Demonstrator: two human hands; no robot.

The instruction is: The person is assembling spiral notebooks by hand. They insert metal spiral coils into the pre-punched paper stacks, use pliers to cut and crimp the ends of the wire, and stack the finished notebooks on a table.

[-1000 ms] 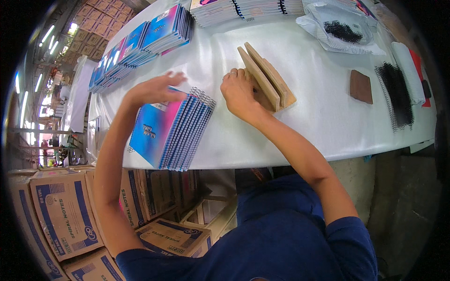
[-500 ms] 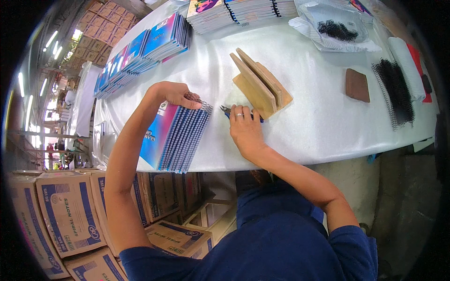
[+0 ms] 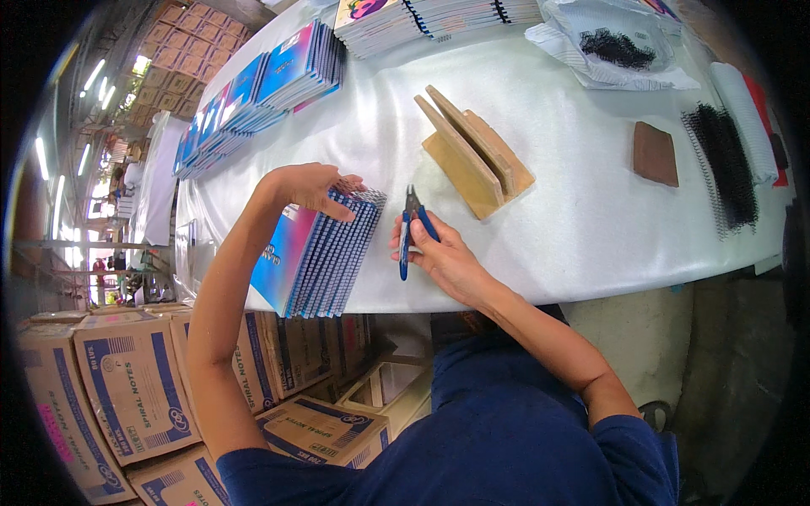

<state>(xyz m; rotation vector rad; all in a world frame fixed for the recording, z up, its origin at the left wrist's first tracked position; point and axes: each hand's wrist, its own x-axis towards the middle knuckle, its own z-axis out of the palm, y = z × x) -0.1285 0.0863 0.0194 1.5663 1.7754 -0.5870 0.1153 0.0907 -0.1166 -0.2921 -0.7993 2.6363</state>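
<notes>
A stack of spiral notebooks (image 3: 289,257) with blue and pink covers stands near the table's front edge, its coil spines turned right. My left hand (image 3: 308,185) grips the far end of these spines, thumb in front and the other fingers partly hidden behind. Just to the right, my right hand (image 3: 449,260) holds a pair of wire cutters (image 3: 409,232) with blue handles. Their jaws point away from me and stay apart from the notebooks. Beyond the right hand sits a wooden stand (image 3: 464,160) with two upright boards and a slot between them.
More blue notebooks (image 3: 291,67) are piled at the far left, beside thick stacked books (image 3: 380,29). On the right lie a brown block (image 3: 655,154), black plastic coils (image 3: 721,169) and an opened white bag (image 3: 582,63) of coils. Cardboard boxes (image 3: 126,388) stand below left.
My right hand has lifted the wire cutters off the table beside the stand and drawn them left, jaws now pointing away. The left hand's thumb has shifted slightly on the spines.
</notes>
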